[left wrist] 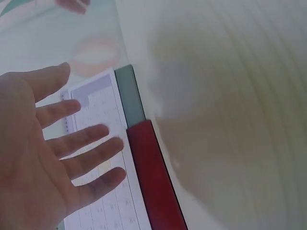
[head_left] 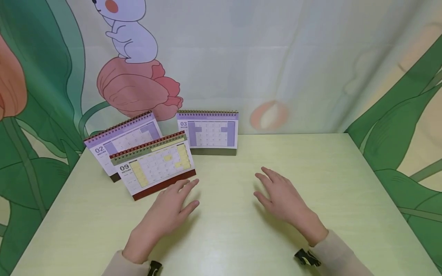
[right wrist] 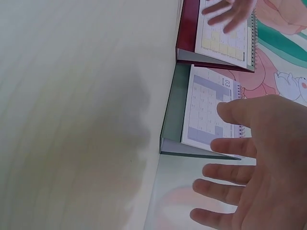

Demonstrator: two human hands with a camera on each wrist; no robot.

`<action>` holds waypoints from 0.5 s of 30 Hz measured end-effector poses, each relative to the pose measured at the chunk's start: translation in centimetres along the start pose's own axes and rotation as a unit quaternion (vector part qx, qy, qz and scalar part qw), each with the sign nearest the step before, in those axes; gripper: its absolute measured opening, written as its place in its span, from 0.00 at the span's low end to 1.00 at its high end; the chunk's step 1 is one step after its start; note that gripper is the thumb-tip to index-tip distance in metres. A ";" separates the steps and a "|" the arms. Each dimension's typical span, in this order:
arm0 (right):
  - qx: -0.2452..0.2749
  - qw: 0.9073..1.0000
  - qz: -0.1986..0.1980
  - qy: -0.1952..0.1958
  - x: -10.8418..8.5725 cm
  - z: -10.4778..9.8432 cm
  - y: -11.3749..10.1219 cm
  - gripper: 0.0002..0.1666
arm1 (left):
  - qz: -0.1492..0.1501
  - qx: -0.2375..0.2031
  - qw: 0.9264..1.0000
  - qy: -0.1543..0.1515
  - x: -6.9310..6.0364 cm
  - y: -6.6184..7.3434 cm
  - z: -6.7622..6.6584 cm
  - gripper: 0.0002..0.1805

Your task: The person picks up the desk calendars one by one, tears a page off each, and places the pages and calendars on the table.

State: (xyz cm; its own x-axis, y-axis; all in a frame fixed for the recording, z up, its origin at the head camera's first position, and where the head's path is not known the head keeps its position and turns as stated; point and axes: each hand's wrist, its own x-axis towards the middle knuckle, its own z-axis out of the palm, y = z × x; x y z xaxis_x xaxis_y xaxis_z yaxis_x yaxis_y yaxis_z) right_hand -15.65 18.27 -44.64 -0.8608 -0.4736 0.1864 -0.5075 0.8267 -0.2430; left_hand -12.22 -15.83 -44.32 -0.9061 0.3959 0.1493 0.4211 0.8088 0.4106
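Three spiral desk calendars stand at the table's back left. The red-based calendar marked 09 [head_left: 157, 165] overlaps the purple one marked 02 [head_left: 121, 142] behind it. To their right is the calendar marked 03 [head_left: 208, 132], purple with a green base. My left hand [head_left: 169, 211] hovers by the lower right edge of the 09 calendar, fingers spread, holding nothing. My right hand [head_left: 286, 199] is over the table at right of centre, its fingers apart and nothing in them. In the right wrist view the 03 calendar [right wrist: 206, 110] lies beyond my right thumb.
A pale green-yellow table [head_left: 224, 237] extends under both hands. Behind it hangs a curtain [head_left: 221, 69] printed with a white animal, pink flowers and green leaves. Dark buckles show near both cuffs.
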 end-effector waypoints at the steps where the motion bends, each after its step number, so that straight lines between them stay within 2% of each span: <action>1: 0.001 1.000 -0.002 0.005 0.1 0.0 0.0 0.31 | 0.000 -0.001 1.000 0.001 -0.2 -0.2 -0.2 0.31; 8: 0.002 1.000 -0.005 0.017 0.2 -0.1 0.1 0.25 | -0.014 -0.004 1.000 -0.002 -1.4 -1.5 -1.0 0.23; 15: 0.004 1.000 -0.014 0.022 0.0 0.1 0.5 0.21 | -0.059 -0.057 0.995 -0.060 -2.6 -2.6 -1.8 0.22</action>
State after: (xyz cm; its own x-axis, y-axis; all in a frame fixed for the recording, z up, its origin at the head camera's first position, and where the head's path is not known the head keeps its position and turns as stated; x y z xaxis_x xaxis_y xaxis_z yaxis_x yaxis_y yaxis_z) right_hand -15.93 18.63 -44.89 -0.8440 -0.4819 0.2355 -0.5313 0.8111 -0.2446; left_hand -11.04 -19.68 -44.16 -0.9343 0.3563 -0.0107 0.2994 0.8006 0.5191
